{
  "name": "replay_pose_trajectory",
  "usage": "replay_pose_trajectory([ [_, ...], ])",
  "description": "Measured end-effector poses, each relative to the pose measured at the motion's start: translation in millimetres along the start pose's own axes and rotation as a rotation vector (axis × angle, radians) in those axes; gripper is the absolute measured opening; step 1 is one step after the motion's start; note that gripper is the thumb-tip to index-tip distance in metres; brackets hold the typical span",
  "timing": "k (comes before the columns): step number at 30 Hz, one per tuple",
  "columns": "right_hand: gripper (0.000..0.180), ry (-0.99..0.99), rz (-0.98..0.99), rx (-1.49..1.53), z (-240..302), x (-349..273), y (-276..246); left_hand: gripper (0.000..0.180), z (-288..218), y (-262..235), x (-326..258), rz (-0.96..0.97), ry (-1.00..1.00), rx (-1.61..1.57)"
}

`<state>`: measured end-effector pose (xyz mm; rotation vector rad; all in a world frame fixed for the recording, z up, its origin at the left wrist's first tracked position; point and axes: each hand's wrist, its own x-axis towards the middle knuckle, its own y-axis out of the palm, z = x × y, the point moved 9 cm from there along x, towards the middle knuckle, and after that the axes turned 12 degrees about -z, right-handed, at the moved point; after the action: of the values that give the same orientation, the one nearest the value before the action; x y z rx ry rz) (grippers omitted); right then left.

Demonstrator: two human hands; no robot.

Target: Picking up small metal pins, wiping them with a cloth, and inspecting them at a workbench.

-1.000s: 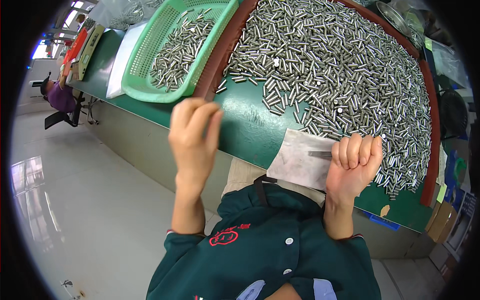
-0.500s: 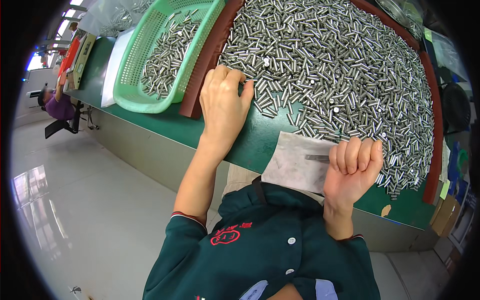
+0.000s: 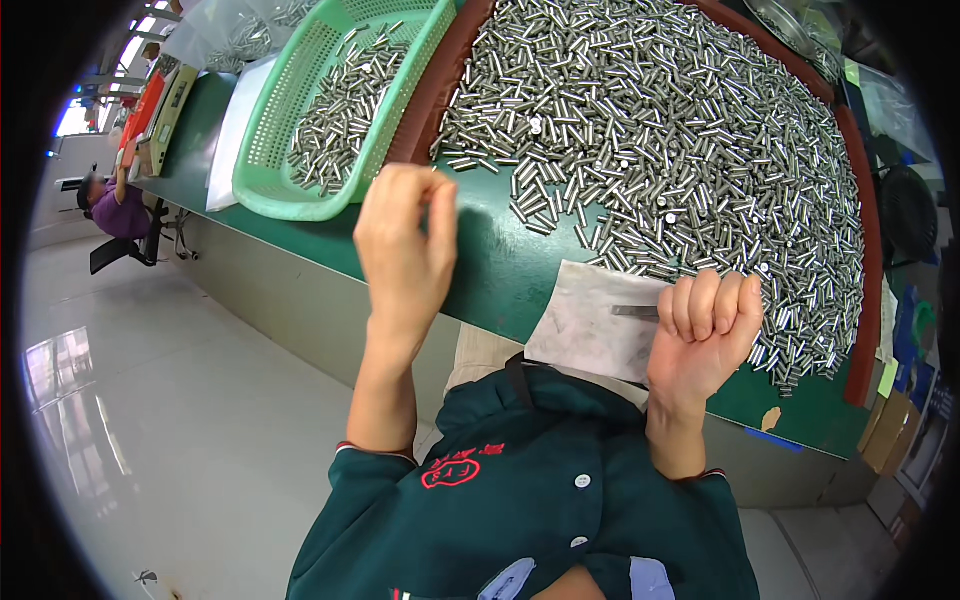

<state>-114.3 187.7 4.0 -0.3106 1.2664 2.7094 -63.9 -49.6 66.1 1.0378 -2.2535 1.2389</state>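
My left hand [image 3: 405, 235] hovers over the green table's front edge, near the end of a dark red wooden strip and the light green basket [image 3: 290, 208]. Its fingers are curled in; whatever they may hold is hidden. My right hand [image 3: 705, 330] is closed round a flat grey metal strip [image 3: 632, 311], whose end juts out leftward over a smudged white sheet [image 3: 580, 335]. Beyond both hands spreads a large heap of short shiny metal pins [image 3: 680, 150]. More pins [image 3: 345, 125] lie inside the basket.
Dark red wooden strips [image 3: 865, 250] border the heap. A black fan [image 3: 908, 200] and a cardboard box [image 3: 890, 430] stand at the right. Plastic bags of metal parts [image 3: 245, 40] lie at the far left. Another person [image 3: 120, 210] in purple sits in the left background.
My left hand has drawn back from the heap's near left edge, moving left and toward me. The right hand with the metal strip has stayed nearly still.
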Motion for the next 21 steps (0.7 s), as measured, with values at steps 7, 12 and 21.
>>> replay_pose_trajectory([
  [7,0.039,0.029,0.062,0.086,-5,-3,7,0.010,98,-114,-54,-0.271,-0.677,-0.321],
  [12,0.041,0.002,0.143,0.009,-1,-8,16,0.015,154,-161,-98,-0.449,-0.922,-0.630],
  [21,0.041,-0.053,0.183,-0.046,-1,-6,16,0.009,203,-215,-152,-0.618,-0.912,-0.109],
])
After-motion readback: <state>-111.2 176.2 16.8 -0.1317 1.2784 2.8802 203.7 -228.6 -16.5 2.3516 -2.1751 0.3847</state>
